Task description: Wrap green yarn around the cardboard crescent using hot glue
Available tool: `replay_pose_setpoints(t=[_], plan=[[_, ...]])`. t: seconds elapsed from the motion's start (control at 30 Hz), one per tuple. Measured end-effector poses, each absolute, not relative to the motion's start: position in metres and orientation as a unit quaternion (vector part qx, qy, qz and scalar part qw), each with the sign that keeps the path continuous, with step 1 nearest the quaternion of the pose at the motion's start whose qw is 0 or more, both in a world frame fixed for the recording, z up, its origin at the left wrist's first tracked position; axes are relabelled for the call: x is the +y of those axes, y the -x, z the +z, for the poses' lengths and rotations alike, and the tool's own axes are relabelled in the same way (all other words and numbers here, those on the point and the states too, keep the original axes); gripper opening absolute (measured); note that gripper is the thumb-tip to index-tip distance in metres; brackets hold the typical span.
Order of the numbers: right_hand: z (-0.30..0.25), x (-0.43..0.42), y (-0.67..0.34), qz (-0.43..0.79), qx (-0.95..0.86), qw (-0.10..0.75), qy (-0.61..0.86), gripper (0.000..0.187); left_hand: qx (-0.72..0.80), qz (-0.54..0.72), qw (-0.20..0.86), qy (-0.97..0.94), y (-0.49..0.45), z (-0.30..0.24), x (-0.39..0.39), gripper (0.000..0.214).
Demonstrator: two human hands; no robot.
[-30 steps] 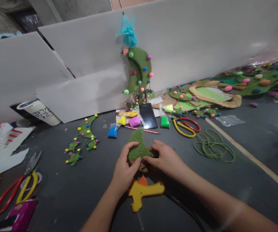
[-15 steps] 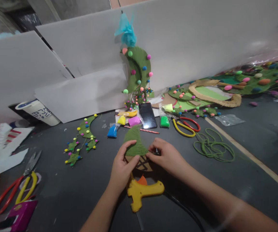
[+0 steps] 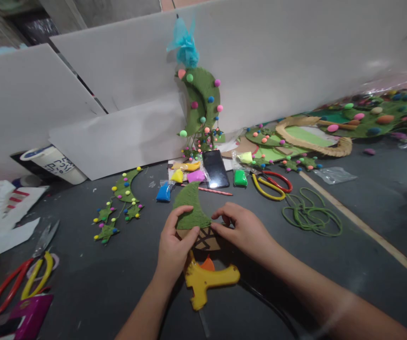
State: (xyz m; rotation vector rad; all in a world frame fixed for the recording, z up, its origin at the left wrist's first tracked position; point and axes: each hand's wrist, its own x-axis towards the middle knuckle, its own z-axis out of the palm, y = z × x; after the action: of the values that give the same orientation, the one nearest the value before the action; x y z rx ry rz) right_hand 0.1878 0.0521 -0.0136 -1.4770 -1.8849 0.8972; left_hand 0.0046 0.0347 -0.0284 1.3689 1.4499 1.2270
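Observation:
A cardboard crescent lies in front of me, its upper part wrapped in green yarn and its lower part bare brown with black crossed lines. My left hand grips its left side, thumb on the front face. At the crescent's right edge, the thumb and forefinger of my right hand pinch together where a bit of green yarn shows; the fingertips partly cover it. Just below, a yellow glue gun rests on the table with a clear glue stick in its back end.
A loose green cord coil and red-yellow scissors lie right. Behind are a phone and clay packets. A decorated moon stands against the white board. Left are a small moon ornament, more scissors and a cup.
The crescent and my left hand have shifted slightly left, and the crescent has turned a little. My right hand stays near its edge, with the fingertips slightly left of before.

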Motion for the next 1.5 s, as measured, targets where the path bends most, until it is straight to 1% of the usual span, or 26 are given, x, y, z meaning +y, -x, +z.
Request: replay_pose_setpoints(t=[0.1, 0.23, 0.33, 0.4, 0.47, 0.5, 0.53, 0.57, 0.7, 0.77, 1.13, 1.3, 1.4, 1.5], plan=[[-0.014, 0.053, -0.189, 0.35, -0.708, 0.282, 0.545, 0.007, 0.569, 0.465, 0.395, -0.551, -0.004, -0.027, 0.035, 0.036], [-0.016, 0.054, -0.19, 0.385, -0.704, 0.301, 0.516, 0.012, 0.569, 0.452, 0.369, -0.579, -0.004, -0.024, 0.036, 0.036], [-0.017, 0.055, -0.19, 0.403, -0.697, 0.311, 0.506, 0.012, 0.559, 0.452, 0.388, -0.577, -0.005, -0.025, 0.035, 0.039], [-0.017, 0.056, -0.19, 0.407, -0.69, 0.315, 0.509, 0.012, 0.534, 0.476, 0.428, -0.552, -0.006, -0.027, 0.034, 0.053], [-0.016, 0.056, -0.191, 0.418, -0.679, 0.316, 0.514, 0.012, 0.494, 0.508, 0.491, -0.506, -0.008, -0.027, 0.033, 0.075], [-0.015, 0.057, -0.191, 0.426, -0.673, 0.316, 0.516, 0.012, 0.476, 0.521, 0.523, -0.478, -0.008, -0.027, 0.033, 0.083], [-0.015, 0.057, -0.192, 0.433, -0.669, 0.314, 0.517, 0.012, 0.463, 0.527, 0.55, -0.453, -0.008, -0.027, 0.034, 0.086], [-0.014, 0.058, -0.192, 0.438, -0.665, 0.312, 0.518, 0.013, 0.454, 0.528, 0.572, -0.434, -0.008, -0.026, 0.034, 0.082], [-0.015, 0.061, -0.194, 0.446, -0.653, 0.308, 0.529, 0.013, 0.461, 0.512, 0.597, -0.411, -0.007, -0.026, 0.037, 0.045], [-0.016, 0.061, -0.194, 0.447, -0.649, 0.31, 0.532, 0.012, 0.473, 0.501, 0.595, -0.414, -0.006, -0.027, 0.037, 0.039], [-0.014, 0.062, -0.194, 0.435, -0.657, 0.308, 0.533, 0.012, 0.48, 0.495, 0.594, -0.415, -0.008, -0.025, 0.038, 0.035], [-0.016, 0.063, -0.196, 0.435, -0.656, 0.31, 0.533, 0.013, 0.456, 0.49, 0.616, -0.415, -0.006, -0.025, 0.038, 0.039], [-0.016, 0.063, -0.196, 0.432, -0.66, 0.311, 0.53, 0.012, 0.47, 0.485, 0.604, -0.423, -0.006, -0.025, 0.038, 0.037], [-0.017, 0.063, -0.197, 0.426, -0.665, 0.31, 0.53, 0.013, 0.492, 0.478, 0.585, -0.432, -0.006, -0.023, 0.038, 0.041]])
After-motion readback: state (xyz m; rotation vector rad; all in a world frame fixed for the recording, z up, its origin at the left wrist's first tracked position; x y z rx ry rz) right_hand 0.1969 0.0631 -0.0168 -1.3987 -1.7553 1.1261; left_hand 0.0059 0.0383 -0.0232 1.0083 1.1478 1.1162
